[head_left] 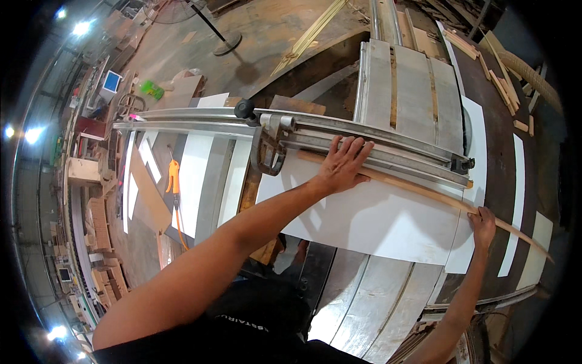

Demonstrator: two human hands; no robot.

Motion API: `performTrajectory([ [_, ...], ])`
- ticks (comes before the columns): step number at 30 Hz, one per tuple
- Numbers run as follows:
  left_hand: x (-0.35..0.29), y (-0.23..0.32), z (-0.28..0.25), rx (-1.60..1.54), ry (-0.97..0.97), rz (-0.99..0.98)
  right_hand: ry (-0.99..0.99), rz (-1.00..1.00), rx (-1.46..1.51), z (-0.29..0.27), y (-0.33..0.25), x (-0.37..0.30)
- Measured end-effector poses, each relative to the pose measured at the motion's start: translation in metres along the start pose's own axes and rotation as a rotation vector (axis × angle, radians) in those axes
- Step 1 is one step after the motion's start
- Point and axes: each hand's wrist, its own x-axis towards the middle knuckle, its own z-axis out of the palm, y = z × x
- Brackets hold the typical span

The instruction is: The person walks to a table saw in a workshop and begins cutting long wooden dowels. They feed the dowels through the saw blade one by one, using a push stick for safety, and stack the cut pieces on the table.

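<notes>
A long, thin wooden strip (418,193) lies along the near side of a metal fence (388,148) on a sliding table saw, over a white panel (364,224). Its right end reaches past the panel and bends toward the rim of the view. My left hand (344,165) clasps strip and fence together, its fingers over the fence and its thumb on the near side. Farther right, my right hand (483,227) is closed round the strip. Left of my left hand, a metal clamp stop (270,142) with a black knob sits on the fence.
An orange air blow gun (174,177) with a coiled hose hangs at the left. Ribbed metal table sections (412,91) stand beyond the fence. Wood offcuts (503,91) lie on the dark side table at the far right. A fan stand (227,43) is on the floor behind.
</notes>
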Motion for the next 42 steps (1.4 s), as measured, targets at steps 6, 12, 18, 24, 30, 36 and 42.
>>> performTrajectory([
  [6,-0.005,-0.012,-0.004,-0.026,-0.023,0.039,-0.041,0.147,0.155,-0.006,0.012,0.005],
  [12,-0.012,-0.022,-0.019,-0.001,-0.038,0.018,0.053,0.079,-0.003,0.005,0.015,0.01],
  [18,0.012,0.002,-0.011,0.053,-0.103,-0.103,0.044,0.124,0.006,0.011,0.037,0.011],
  [24,0.025,0.014,0.01,0.093,0.024,0.017,0.075,0.06,-0.034,0.002,0.012,0.023],
  [30,0.03,0.021,0.013,0.072,0.034,0.028,0.018,0.037,-0.026,-0.009,0.015,0.027],
  [36,0.043,0.037,0.015,0.132,-0.068,0.057,0.06,0.02,-0.076,0.001,0.014,0.024],
  [42,0.092,0.105,0.056,0.146,-0.001,0.154,0.051,0.038,-0.055,-0.003,0.01,0.034],
])
